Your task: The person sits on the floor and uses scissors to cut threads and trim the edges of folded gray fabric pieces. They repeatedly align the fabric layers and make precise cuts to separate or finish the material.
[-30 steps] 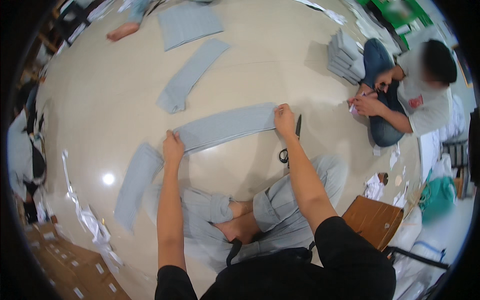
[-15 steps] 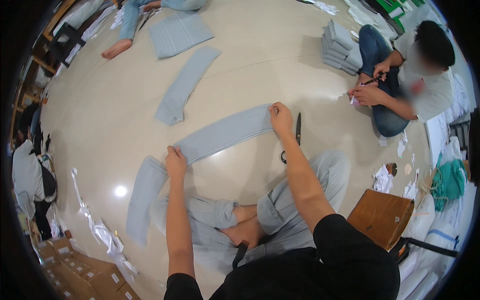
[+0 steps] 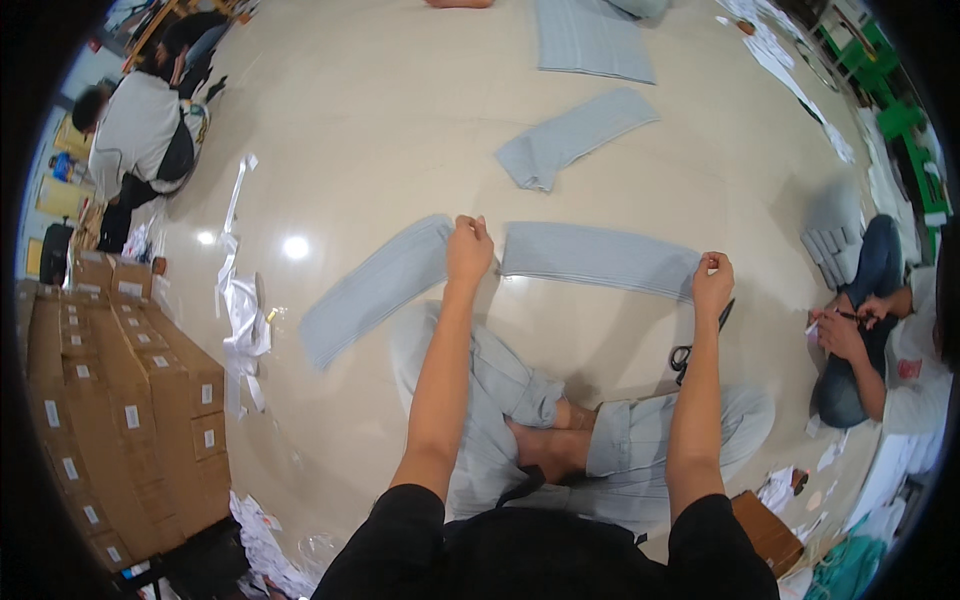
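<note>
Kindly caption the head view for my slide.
Left hand at the end of one grey fabric strip, right hand at the end of another strip.

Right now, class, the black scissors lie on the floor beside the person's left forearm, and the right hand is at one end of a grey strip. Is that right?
Not quite: the head view shows the black scissors on the floor beside the right forearm, not the left. The right hand is at one end of a grey strip.

Floor (image 3: 360, 150) lies open beyond the left grey strip (image 3: 380, 285); scissors (image 3: 727, 313) obstruct near the right hand (image 3: 712, 282).
</note>
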Demonstrator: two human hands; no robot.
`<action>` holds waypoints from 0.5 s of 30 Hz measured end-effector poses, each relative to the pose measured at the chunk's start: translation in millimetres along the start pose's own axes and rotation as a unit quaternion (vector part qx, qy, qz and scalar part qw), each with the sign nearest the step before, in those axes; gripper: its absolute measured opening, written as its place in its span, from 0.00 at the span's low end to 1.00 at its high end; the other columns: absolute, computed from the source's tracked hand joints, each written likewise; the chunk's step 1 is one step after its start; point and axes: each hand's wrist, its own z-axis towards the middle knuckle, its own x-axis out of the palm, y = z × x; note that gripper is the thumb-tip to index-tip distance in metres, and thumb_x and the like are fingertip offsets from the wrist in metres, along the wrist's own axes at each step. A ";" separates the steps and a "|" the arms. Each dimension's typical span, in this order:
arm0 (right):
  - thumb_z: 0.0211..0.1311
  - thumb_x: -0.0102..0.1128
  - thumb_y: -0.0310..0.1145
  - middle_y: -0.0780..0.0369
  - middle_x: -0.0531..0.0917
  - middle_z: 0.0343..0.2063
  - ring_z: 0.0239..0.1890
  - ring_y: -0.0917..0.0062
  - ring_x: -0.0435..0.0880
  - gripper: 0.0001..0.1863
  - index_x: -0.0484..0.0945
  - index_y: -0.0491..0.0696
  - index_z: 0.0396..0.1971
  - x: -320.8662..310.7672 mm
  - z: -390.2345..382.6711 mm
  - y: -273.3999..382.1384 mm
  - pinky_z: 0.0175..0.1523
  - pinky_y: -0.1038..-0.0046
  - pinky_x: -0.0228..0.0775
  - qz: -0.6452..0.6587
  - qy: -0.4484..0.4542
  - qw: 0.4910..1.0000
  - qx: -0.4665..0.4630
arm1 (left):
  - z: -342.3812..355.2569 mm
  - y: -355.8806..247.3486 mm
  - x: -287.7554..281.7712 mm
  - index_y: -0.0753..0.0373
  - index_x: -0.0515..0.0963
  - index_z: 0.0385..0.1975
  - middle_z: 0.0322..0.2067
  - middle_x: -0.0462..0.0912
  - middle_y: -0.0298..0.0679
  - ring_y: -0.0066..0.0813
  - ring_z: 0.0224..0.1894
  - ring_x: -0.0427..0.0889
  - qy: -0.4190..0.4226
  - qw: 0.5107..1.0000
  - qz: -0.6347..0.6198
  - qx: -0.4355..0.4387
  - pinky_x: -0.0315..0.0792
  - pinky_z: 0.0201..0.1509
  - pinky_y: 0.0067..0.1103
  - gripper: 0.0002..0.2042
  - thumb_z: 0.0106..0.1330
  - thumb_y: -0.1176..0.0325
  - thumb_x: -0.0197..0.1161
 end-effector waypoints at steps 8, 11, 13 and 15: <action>0.69 0.63 0.38 0.57 0.89 0.44 0.47 0.61 0.88 0.12 0.86 0.49 0.44 110.5 -105.1 216.3 0.54 0.61 0.79 0.143 0.241 0.949 -0.145 | -9.0 100.8 -124.7 0.68 0.78 0.49 0.34 0.84 0.49 0.47 0.34 0.82 -0.081 0.996 -0.042 0.002 0.77 0.42 0.35 0.12 0.71 0.69 0.65; 0.69 0.64 0.41 0.53 0.86 0.46 0.49 0.59 0.87 0.16 0.84 0.45 0.46 133.5 -164.5 312.9 0.57 0.57 0.76 0.165 0.388 0.885 -0.195 | -19.1 168.6 -140.7 0.68 0.78 0.49 0.42 0.82 0.51 0.47 0.44 0.82 -0.078 0.991 0.062 0.087 0.76 0.47 0.35 0.14 0.67 0.71 0.68; 0.68 0.65 0.41 0.53 0.85 0.45 0.48 0.59 0.86 0.16 0.84 0.43 0.45 153.6 -175.9 331.8 0.55 0.55 0.76 0.080 0.427 0.872 -0.224 | -22.2 176.6 -141.1 0.68 0.78 0.50 0.46 0.80 0.51 0.49 0.49 0.81 -0.065 0.983 0.105 0.138 0.74 0.52 0.37 0.16 0.64 0.72 0.69; 0.65 0.69 0.43 0.55 0.85 0.42 0.43 0.60 0.86 0.18 0.85 0.45 0.46 169.1 -184.9 338.3 0.53 0.57 0.73 0.005 0.402 0.877 -0.263 | -25.8 166.4 -137.9 0.67 0.77 0.52 0.50 0.78 0.52 0.52 0.54 0.78 -0.047 0.981 0.124 0.139 0.71 0.59 0.39 0.19 0.62 0.72 0.71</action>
